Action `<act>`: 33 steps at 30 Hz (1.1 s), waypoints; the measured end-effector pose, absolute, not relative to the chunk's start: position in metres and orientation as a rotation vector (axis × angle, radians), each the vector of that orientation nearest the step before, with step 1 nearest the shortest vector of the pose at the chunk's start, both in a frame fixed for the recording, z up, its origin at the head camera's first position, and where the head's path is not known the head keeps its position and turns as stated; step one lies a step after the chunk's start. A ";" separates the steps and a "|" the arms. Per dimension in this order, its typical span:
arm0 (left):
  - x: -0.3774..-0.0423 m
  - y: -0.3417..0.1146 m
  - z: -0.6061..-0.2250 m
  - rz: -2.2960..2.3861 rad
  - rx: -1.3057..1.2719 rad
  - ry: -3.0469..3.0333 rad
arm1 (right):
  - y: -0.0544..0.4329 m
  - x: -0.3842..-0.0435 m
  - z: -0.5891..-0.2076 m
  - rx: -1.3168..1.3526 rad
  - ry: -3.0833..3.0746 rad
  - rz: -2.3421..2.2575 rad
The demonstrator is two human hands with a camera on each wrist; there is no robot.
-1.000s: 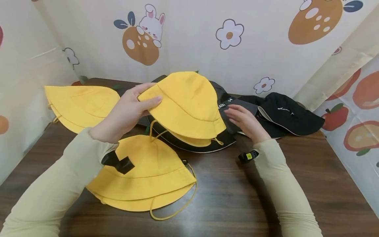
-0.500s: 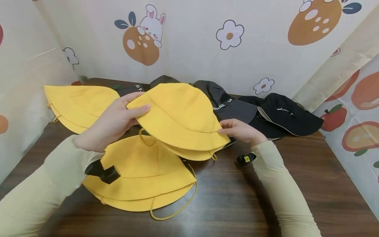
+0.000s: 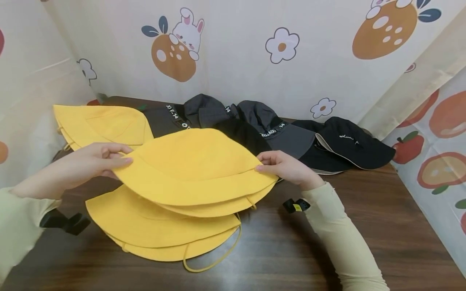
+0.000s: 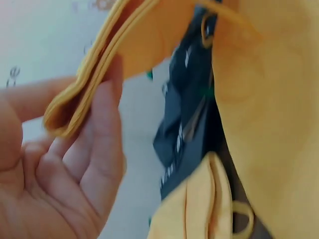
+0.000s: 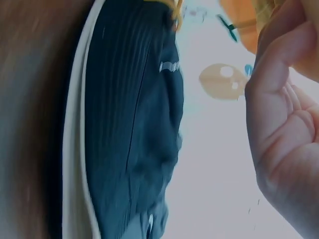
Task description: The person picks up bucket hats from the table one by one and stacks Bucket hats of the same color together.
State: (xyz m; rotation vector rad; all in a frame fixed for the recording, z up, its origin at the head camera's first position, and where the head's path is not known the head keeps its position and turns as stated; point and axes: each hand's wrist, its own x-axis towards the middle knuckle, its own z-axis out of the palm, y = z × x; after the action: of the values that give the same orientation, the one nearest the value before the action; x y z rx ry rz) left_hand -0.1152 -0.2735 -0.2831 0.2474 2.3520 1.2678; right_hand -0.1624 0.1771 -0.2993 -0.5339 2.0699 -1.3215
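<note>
A yellow bucket hat [image 3: 193, 165], folded flat, is held between both hands above the table. My left hand [image 3: 94, 159] pinches its left brim corner, thumb on the near side; the left wrist view shows the doubled brim [image 4: 82, 94] between thumb and fingers. At the opposite end my right hand [image 3: 285, 166] pinches the right brim corner. Beneath it a second yellow bucket hat [image 3: 160, 234] lies on the table, partly covered, its cord [image 3: 222, 258] looping out to the right. A third yellow hat [image 3: 109, 123] lies at the back left, behind my left hand.
Dark grey and black hats line the back of the wooden table [image 3: 291, 258], among them a grey cap [image 3: 287, 139] with lettering and a black hat [image 3: 353, 141] at the right. A printed curtain [image 3: 240, 60] hangs behind them.
The held hat has come down and nearer, over the hat on the table, and lies more level. My right hand has taken hold of its right corner; my left hand has moved left and down.
</note>
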 end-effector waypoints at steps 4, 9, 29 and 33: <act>-0.109 -0.295 -0.288 1.082 0.234 2.407 | 0.160 -0.151 -0.301 -0.559 2.004 -1.358; -0.107 -0.309 -0.299 1.011 0.300 2.471 | 0.144 -0.139 -0.304 -0.588 1.943 -1.346; -0.093 -0.332 -0.335 0.991 0.370 2.412 | 0.124 -0.129 -0.316 -0.658 1.831 -1.161; -0.089 -0.337 -0.330 0.963 0.239 2.517 | 0.125 -0.127 -0.315 -0.639 1.844 -1.207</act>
State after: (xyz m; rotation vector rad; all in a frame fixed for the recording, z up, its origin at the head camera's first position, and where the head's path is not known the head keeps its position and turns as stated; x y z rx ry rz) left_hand -0.0890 -0.3375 -0.3301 0.2386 2.5171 0.9627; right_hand -0.1265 0.1247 -0.3146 -0.6388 1.8440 -1.2075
